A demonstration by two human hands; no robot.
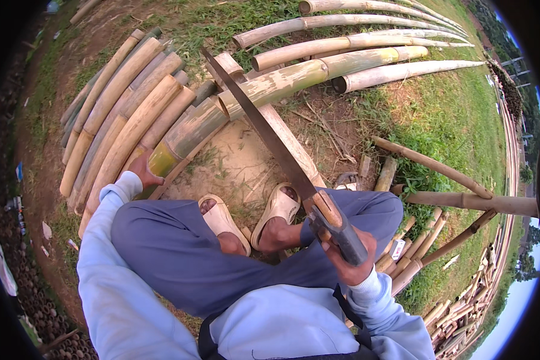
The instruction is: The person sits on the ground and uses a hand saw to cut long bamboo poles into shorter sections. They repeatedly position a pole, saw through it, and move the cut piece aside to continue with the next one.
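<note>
My right hand (349, 257) grips the dark handle of a long hand saw (264, 129). The blade runs up and to the left, ending near the cut end of a greenish bamboo pole (294, 75). My left hand (143, 170) rests on the near end of a short green-yellow bamboo section (186, 135) lying on a wooden plank (288, 141). I am squatting, with both feet in beige sandals (276, 210) on the sandy ground between my hands.
A stack of cut bamboo lengths (123, 114) lies at the left. Long pale bamboo poles (354, 42) stretch across the grass at the top. Thinner poles (456, 180) and short offcuts (414, 246) lie at the right.
</note>
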